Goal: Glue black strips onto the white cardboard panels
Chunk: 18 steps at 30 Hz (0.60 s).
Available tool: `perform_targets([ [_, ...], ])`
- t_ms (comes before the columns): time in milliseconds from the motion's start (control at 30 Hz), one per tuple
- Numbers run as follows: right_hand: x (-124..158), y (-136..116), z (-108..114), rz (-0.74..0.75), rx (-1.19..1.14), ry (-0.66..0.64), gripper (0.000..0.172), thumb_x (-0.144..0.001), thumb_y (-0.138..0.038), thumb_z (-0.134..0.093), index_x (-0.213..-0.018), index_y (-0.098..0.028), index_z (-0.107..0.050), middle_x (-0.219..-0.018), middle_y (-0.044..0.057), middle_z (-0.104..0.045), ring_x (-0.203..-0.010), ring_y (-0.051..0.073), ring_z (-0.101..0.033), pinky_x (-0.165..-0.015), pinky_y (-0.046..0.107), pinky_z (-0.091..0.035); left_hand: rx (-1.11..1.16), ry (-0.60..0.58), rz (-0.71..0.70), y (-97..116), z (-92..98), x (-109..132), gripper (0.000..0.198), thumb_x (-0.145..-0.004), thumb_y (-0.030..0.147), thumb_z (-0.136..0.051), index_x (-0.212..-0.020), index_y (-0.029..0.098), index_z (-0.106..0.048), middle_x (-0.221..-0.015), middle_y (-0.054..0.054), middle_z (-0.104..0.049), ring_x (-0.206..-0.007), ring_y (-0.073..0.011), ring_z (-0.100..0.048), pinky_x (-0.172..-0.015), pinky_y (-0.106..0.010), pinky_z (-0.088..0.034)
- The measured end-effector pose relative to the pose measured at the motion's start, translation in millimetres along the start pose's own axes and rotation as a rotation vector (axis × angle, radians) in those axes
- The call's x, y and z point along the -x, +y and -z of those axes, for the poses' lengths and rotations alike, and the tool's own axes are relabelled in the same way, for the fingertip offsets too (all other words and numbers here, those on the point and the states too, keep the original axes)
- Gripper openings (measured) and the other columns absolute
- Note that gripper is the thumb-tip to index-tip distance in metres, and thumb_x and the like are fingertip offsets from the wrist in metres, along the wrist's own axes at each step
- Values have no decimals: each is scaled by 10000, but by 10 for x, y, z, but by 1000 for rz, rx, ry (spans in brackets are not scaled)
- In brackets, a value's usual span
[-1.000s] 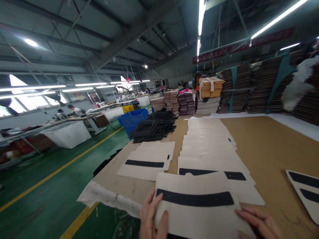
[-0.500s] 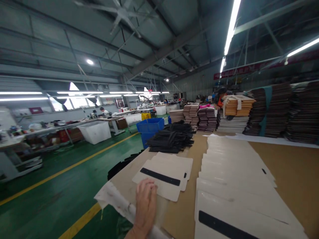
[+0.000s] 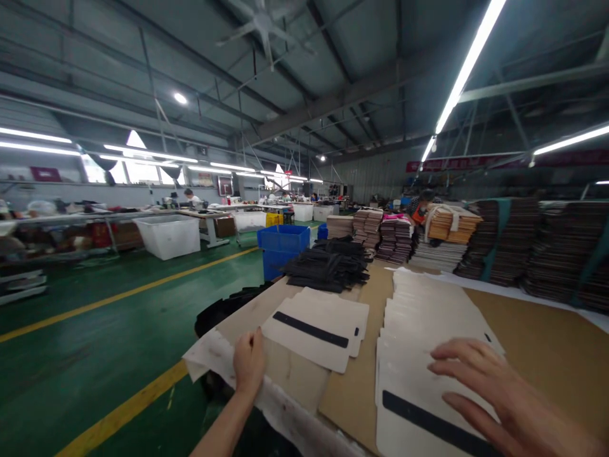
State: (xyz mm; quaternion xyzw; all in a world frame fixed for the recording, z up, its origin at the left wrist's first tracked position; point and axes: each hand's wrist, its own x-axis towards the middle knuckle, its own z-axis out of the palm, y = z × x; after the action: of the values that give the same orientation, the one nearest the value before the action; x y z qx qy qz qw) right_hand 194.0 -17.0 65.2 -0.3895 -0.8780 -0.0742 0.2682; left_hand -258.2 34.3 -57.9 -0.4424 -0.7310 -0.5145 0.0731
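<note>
My left hand (image 3: pixel 248 360) rests on the near left edge of the brown table (image 3: pixel 537 346), fingers curled down on the rumpled white paper (image 3: pixel 209 355) hanging over that edge. My right hand (image 3: pixel 495 397) lies flat with fingers spread on the nearest cream sheet with a black strip (image 3: pixel 419 412), the front one of a long overlapping row of cream sheets (image 3: pixel 428 304). A smaller stack of cream sheets with a black strip (image 3: pixel 316 327) lies between the two hands, a little beyond them.
A heap of black strips (image 3: pixel 328 266) lies further along the table. Tall piles of dark and tan material (image 3: pixel 514 244) line the far and right side. A blue crate (image 3: pixel 280 247) and white bin (image 3: pixel 169 236) stand on the green floor, left. People work at distant tables.
The view has swung up and left. My left hand moved from the front sheet to the table's paper edge. My right hand left view, then came back flat on the nearest sheet.
</note>
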Motion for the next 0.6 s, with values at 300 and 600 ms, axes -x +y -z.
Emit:
perform_targets([
  [300, -1251, 1035, -180, 23, 103, -285, 243, -853, -263, -550, -1006, -201, -729, -1031, 102, -698, -1057, 265, -577, -967, 428, -430, -240, -170, -132, -193, -376, -996, 285, -845, 389, -383, -837, 201, -597, -983, -104, -632, -986, -265, -576, -894, -372, -441],
  [600, -2354, 2563, -1323, -260, 22, -441, 263, -826, -162, -486, -889, -163, -741, -890, 97, -742, -839, 201, -659, -747, 285, -437, -486, -397, -244, -553, -993, -1767, 359, -810, 431, -372, -734, 194, -631, -853, -131, -678, -882, -293, -629, -859, -417, -464],
])
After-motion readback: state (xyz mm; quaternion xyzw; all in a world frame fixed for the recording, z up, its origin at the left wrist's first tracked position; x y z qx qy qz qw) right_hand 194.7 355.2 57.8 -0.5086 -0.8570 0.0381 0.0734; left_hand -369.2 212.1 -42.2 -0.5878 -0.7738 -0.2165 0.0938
